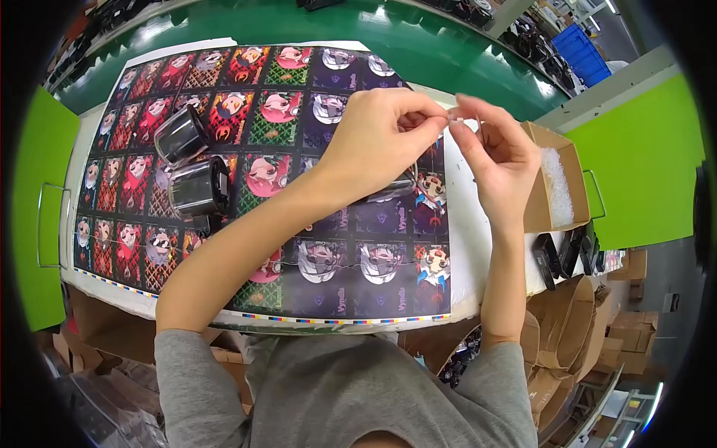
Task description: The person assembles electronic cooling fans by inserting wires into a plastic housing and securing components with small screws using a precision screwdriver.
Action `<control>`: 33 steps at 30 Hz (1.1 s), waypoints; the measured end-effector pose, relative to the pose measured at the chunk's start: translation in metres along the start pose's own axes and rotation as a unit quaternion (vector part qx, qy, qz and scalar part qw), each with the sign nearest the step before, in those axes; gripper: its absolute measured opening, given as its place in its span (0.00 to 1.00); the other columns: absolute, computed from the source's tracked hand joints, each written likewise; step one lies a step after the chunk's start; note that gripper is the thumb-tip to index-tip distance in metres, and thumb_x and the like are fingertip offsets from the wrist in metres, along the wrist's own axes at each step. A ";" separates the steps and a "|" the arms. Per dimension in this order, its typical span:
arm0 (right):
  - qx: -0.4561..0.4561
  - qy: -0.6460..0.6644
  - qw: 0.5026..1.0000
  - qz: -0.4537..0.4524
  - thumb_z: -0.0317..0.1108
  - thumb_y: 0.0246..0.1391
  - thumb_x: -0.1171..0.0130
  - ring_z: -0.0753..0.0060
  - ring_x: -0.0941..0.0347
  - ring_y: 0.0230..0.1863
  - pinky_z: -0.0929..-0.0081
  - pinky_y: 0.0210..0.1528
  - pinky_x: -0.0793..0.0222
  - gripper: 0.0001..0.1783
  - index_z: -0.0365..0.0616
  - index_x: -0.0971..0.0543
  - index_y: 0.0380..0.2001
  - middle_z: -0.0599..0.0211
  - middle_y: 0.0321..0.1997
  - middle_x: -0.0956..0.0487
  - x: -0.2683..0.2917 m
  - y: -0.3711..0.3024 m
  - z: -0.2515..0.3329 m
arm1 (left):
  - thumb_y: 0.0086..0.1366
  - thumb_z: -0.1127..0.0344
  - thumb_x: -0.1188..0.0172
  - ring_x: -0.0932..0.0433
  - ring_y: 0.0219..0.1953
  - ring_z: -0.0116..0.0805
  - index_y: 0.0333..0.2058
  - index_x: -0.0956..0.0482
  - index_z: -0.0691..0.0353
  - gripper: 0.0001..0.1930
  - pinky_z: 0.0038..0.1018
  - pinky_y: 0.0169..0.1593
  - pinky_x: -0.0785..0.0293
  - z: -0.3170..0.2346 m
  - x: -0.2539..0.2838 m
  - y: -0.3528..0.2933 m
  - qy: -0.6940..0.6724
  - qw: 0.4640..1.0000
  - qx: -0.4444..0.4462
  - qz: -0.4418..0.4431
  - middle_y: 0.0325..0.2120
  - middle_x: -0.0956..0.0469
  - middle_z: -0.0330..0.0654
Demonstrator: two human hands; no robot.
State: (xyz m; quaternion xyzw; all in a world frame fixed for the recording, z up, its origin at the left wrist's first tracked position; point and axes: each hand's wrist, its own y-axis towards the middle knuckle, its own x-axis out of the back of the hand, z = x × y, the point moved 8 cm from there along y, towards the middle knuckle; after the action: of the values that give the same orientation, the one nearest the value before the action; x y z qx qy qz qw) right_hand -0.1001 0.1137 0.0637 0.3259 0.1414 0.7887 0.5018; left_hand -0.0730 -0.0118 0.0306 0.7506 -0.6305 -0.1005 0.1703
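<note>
My left hand (385, 134) is pinched at the fingertips over the right part of the printed sheet. Close by, my right hand (502, 153) brings its thumb and forefinger to the same spot, the fingers slightly blurred. Between both sets of fingertips is a small whitish piece (455, 120), too small to tell its kind. Two clear plastic cups with black ends, a farther cup (179, 136) and a nearer cup (196, 187), lie on their sides at the left. Another clear cup (396, 191) lies below my left hand, partly hidden by it.
A sheet with rows of cartoon figures (317, 272) covers most of the white table (464, 276). At the right edge stands a cardboard box (581, 179) holding clear plastic pieces. Several black parts (549, 257) lie nearer. Cardboard cartons (564, 328) stand below; a blue crate (581, 54) is far right.
</note>
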 end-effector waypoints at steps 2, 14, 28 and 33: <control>-0.027 0.034 0.999 -0.029 0.20 0.42 0.41 0.93 0.41 0.20 0.93 0.20 0.45 0.12 0.37 0.23 0.35 0.68 0.35 0.25 0.001 0.000 0.001 | 0.56 0.72 0.44 0.28 0.26 0.18 0.33 0.22 0.66 0.07 0.14 0.28 0.31 -0.002 -0.003 -0.001 0.037 0.999 -0.004 0.026 0.25 0.23 0.36; -0.065 0.046 0.997 0.006 0.22 0.45 0.42 0.89 0.39 0.22 0.90 0.22 0.44 0.07 0.35 0.24 0.31 0.69 0.31 0.27 0.009 0.003 -0.015 | 0.57 0.72 0.46 0.25 0.33 0.23 0.35 0.24 0.71 0.09 0.16 0.36 0.31 0.011 -0.011 0.002 -0.088 0.991 0.076 0.063 0.29 0.23 0.42; 0.015 0.003 0.995 -0.096 0.22 0.48 0.45 0.86 0.35 0.22 0.89 0.22 0.41 0.04 0.36 0.26 0.30 0.68 0.34 0.28 0.029 0.001 0.009 | 0.50 0.66 0.41 0.31 0.32 0.25 0.44 0.26 0.59 0.19 0.22 0.40 0.34 0.011 -0.044 -0.018 -0.038 0.932 0.039 0.359 0.33 0.24 0.39; 0.080 -0.008 0.996 -0.027 0.22 0.46 0.45 0.87 0.31 0.22 0.89 0.22 0.38 0.03 0.37 0.25 0.28 0.69 0.27 0.23 0.015 -0.005 0.025 | 0.46 0.62 0.37 0.34 0.35 0.34 0.36 0.22 0.56 0.16 0.24 0.41 0.37 0.008 -0.051 -0.015 0.034 0.956 -0.153 0.248 0.29 0.28 0.40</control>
State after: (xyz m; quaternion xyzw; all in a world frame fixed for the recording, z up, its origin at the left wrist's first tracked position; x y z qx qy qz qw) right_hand -0.0849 0.1264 0.0852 0.3676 0.2088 0.7584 0.4960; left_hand -0.0717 0.0397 0.0143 0.5383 -0.7682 -0.1248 0.3234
